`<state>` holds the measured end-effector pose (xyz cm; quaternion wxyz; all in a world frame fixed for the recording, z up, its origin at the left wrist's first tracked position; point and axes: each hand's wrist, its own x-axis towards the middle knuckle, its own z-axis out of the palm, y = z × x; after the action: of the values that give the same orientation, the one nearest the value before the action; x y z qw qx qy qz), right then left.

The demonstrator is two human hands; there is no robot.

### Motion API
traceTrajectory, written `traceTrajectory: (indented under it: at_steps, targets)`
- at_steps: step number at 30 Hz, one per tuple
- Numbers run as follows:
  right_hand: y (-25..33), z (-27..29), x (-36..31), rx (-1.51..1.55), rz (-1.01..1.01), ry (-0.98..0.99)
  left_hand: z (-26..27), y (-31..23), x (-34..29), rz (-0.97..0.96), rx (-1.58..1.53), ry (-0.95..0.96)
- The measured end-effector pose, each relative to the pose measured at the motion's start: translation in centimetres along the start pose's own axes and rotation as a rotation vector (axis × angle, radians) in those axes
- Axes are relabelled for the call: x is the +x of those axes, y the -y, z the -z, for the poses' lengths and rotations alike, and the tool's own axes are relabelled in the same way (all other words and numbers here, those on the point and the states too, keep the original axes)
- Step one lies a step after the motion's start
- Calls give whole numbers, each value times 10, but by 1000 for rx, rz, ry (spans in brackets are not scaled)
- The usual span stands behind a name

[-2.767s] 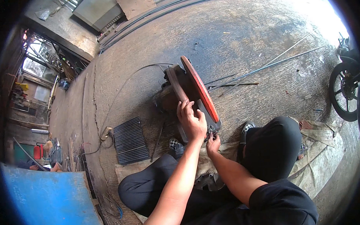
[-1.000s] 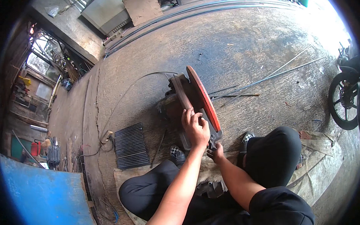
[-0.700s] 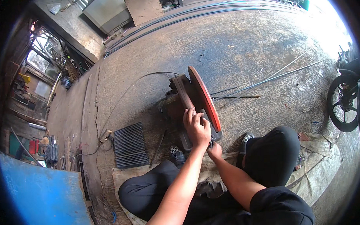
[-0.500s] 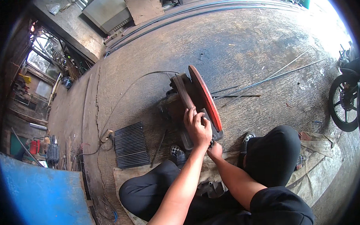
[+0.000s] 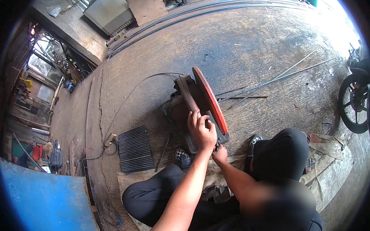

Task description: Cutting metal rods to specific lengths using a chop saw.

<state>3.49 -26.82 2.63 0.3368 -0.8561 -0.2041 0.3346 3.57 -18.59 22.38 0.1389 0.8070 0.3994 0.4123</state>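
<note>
A floor-standing machine that looks like a cut-off saw (image 5: 176,109), with a red-rimmed disc-shaped guard (image 5: 211,100), stands in front of me. My left hand (image 5: 202,130) is closed over the near end of its brown bar-shaped arm (image 5: 187,94), left of the guard. Just below, my right hand (image 5: 220,154) is closed at a small dark metal part (image 5: 218,144) by the near edge of the machine's base. Its fingers are partly hidden, and I cannot make out the part's kind. On the floor to the left lies a neat row of dark metal rods (image 5: 135,149).
Thin rods (image 5: 273,80) stretch along the floor to the right of the saw. A cable (image 5: 127,91) curves around its left. Long pipes (image 5: 181,13) lie at the back. A motorbike wheel (image 5: 353,103) stands at right, a blue panel (image 5: 45,197) at lower left. Cloth (image 5: 331,171) lies under me.
The view has shifted very slightly. Both hands stay at the machine, and the small dark part by my right hand shows a little more.
</note>
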Motion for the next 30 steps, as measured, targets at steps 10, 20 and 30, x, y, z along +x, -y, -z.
traceTrajectory:
  at_steps: [10,20,30]
  targets:
    - [4,-1,0,82,-88,-34,-1,-2,1,-13,-5,-11]
    - [4,-2,0,113,-78,-63,-3,-2,1,-35,16,-11]
    - [0,-6,2,95,-76,-106,-3,-2,1,-29,16,-4]
